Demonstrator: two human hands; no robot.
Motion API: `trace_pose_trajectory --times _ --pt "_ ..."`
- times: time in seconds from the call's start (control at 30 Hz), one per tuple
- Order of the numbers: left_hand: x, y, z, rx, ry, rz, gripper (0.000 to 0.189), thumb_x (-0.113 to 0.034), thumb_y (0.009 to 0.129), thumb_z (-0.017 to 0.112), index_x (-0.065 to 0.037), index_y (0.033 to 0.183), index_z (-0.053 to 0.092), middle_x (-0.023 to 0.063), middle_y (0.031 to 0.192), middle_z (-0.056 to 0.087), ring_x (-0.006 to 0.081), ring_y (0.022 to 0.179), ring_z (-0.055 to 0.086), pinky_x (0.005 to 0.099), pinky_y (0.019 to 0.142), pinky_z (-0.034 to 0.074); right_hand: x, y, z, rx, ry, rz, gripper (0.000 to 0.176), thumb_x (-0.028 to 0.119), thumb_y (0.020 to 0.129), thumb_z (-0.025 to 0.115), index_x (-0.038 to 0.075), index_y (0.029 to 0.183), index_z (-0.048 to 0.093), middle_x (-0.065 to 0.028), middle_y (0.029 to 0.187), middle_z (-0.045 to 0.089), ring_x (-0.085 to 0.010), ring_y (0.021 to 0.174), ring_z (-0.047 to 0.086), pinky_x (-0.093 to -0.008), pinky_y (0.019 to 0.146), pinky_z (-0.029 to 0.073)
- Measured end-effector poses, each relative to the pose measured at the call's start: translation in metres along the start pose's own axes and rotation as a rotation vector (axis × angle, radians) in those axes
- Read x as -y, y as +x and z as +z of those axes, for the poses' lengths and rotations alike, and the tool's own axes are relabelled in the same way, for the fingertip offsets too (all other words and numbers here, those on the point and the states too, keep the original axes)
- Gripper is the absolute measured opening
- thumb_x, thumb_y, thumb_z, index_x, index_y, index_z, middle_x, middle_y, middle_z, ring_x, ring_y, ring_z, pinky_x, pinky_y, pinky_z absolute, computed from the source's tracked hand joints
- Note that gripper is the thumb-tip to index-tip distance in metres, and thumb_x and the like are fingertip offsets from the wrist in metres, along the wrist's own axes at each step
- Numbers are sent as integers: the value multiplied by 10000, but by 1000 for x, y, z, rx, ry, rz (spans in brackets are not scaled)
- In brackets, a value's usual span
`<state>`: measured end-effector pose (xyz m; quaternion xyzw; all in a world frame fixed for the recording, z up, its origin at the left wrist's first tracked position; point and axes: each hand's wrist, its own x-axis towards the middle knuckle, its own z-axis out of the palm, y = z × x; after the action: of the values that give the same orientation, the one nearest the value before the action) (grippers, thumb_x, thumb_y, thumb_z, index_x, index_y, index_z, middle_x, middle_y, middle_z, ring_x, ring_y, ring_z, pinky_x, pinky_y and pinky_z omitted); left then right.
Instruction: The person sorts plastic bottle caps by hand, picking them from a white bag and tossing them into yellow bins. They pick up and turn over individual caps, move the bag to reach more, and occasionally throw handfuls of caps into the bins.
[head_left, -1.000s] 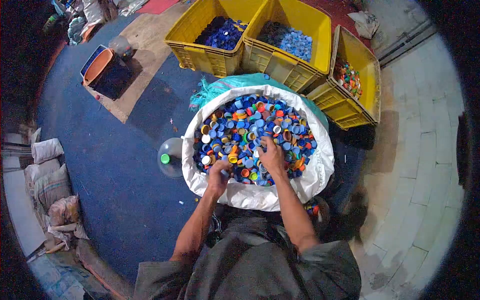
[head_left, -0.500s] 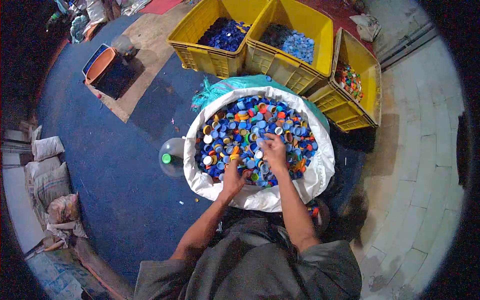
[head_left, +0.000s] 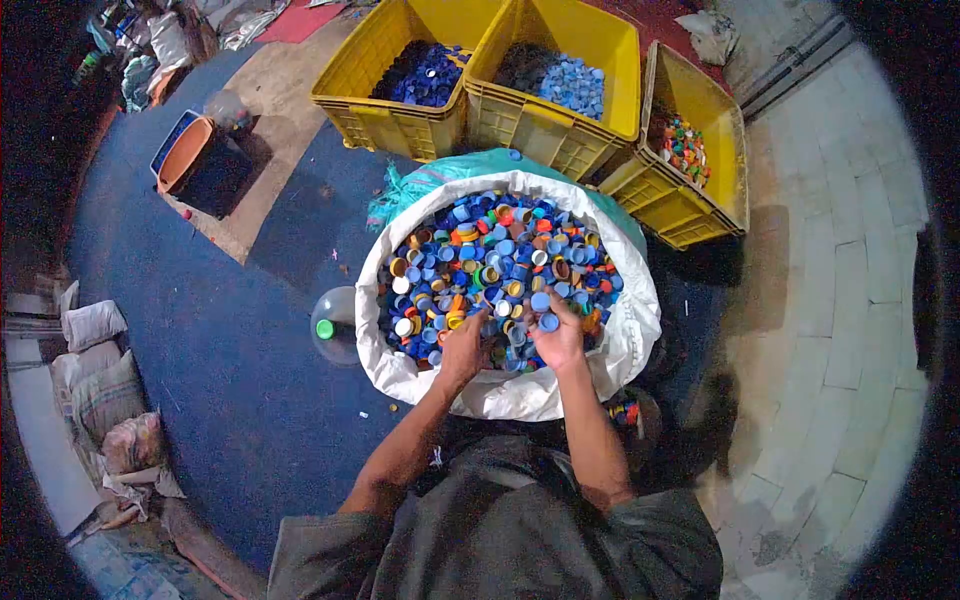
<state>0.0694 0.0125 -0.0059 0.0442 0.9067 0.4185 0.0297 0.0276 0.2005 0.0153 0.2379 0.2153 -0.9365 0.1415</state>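
A white sack (head_left: pixel 637 340) with its rim rolled down is full of mixed bottle caps (head_left: pixel 470 262), mostly blue, with orange, yellow, white, green and red among them. My right hand (head_left: pixel 562 345) is turned palm up over the sack's near right part. Light blue bottle caps (head_left: pixel 541 302) lie in its curled fingers. To its left, my left hand (head_left: pixel 462 352) reaches into the pile with fingers bent together. What those fingertips hold, if anything, is hidden among the caps.
Beyond the sack stand yellow crates (head_left: pixel 400 130) with dark blue, light blue and mixed orange caps. A teal sack (head_left: pixel 430 180) lies behind the white one. A clear round bottle (head_left: pixel 338 340) with a green cap is at left. An orange tub (head_left: pixel 185 155) is farther off.
My right hand has drawn back toward me and turned palm up, showing light blue caps in it. My left hand has shifted slightly and its fingers have closed in. The view has moved a little.
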Motion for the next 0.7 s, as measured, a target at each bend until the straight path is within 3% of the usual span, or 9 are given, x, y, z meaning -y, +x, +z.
trace_pose_trajectory --times 0.1,0.13,0.23,0.27,0.37,0.53,0.63,0.67,0.7 --pt "-4 -1 3 -241 -47 51 432 -143 764 671 -4 1144 520 197 973 587 399 857 584 423 779 468 1 -2 -5 -18 27 19 266 153 828 589 52 1074 580 -86 994 616 -248 911 593 -345 770 477" --pt "4 1 15 -320 -195 -54 347 -164 783 651 -19 1086 564 134 868 583 309 770 583 374 712 472 1 -3 -5 -22 40 28 271 156 819 587 48 1067 585 -95 982 623 -253 901 598 -360 777 478" --pt "11 11 -4 99 -1576 -534 292 -209 801 630 -42 1036 584 71 846 573 196 747 563 315 653 447 2 -14 4 4 151 31 301 164 840 545 -16 1081 555 -137 1051 594 -287 988 570 -376 866 467" --pt "-9 13 -10 -8 -1722 -749 254 -242 818 611 -62 996 585 32 828 555 141 732 537 283 626 422 0 -15 7 -35 164 17 326 147 816 542 -44 1080 544 -174 1066 578 -314 996 561 -402 902 457" --pt "-17 26 -10 11 -1726 -707 262 -271 869 495 -48 991 560 55 877 555 190 747 539 311 622 439 -6 -17 5 -34 202 -4 360 125 781 545 -62 1088 529 -191 1078 559 -334 1019 545 -425 936 442" --pt "-42 56 -9 -3 -1778 -764 275 -263 883 478 -30 1010 553 94 959 578 221 882 545 376 812 482 -3 -21 13 -87 292 -18 375 145 783 427 -73 1070 528 -205 1093 546 -336 1056 526 -455 974 413" --pt "-48 94 2 40 -1681 -704 304 -300 890 462 -49 1029 560 93 954 590 228 908 550 388 815 484 11 4 21 -206 115 -112 327 163 815 420 -44 1035 547 -189 1086 556 -295 1032 541 -454 949 429" --pt "-46 120 1 165 -1873 -700 296 -316 888 465 -66 1011 564 80 934 594 235 917 553 383 823 482 24 19 28 -59 143 -151 269 198 858 411 5 1000 534 -173 1082 554 -266 997 554 -456 939 438" --pt "-83 144 -18 82 -1867 -663 240 -281 904 460 -67 947 560 67 859 587 204 784 565 318 700 498 47 20 64 21 103 -192 205 202 890 398 52 922 534 -158 992 578 -274 947 569 -463 922 445"
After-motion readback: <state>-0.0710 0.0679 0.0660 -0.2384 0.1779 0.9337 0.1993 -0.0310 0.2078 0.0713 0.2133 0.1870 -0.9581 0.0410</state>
